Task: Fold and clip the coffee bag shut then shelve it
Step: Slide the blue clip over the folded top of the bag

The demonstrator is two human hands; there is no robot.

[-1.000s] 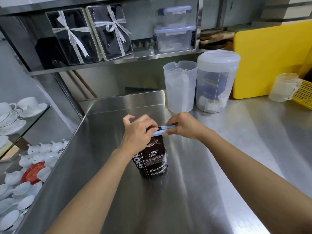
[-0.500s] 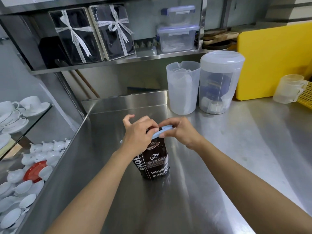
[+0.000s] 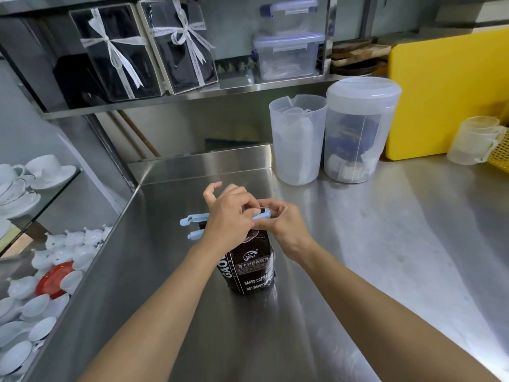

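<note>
I read the coffee bag [image 3: 252, 267] as soft, crinkly, probably light; I'd grip under the fold. Left hand [image 3: 230, 220] and right hand [image 3: 285, 230] pinch the clip [image 3: 263, 215] on top (9 o'clock end still gaping).

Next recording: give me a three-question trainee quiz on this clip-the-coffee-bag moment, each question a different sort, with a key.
1. True or false: the blue clip is already snapped shut on the coffee bag.
2. Which hand pinches the clip's hinged end? A) left hand B) right hand
3. Fill in: the bag stands upright on the steel ____.

Key: 1 false, its two arms are spread apart at the free end; 2 B; 3 counter.
</note>
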